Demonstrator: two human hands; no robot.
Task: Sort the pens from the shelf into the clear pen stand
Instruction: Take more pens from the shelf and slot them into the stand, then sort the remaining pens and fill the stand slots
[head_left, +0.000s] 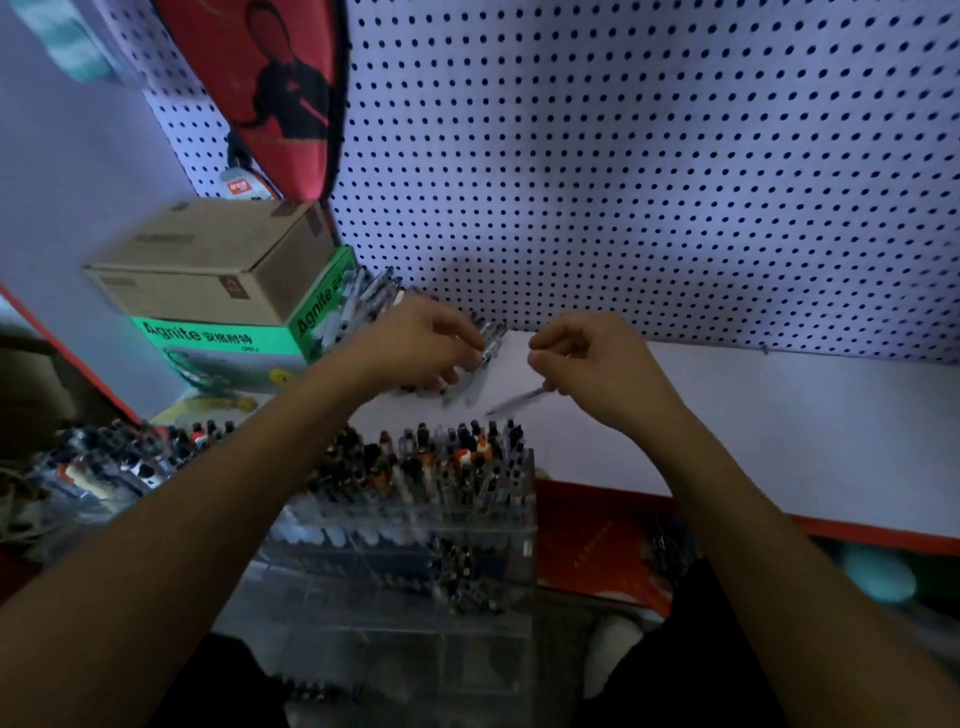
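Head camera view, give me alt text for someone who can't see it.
Two bare hands work over a white shelf: the left hand grips a bunch of pens, and the right hand pinches a single pen. Below them stands a clear pen stand full of pens, with a pegboard behind.

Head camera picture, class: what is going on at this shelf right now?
A person is sorting pens. The left hand grips a small bunch of pens over the white shelf, near the pegboard. The right hand pinches a single pen, slanted down toward the clear pen stand, which is already crowded with upright pens. More pens lie piled by the green box.
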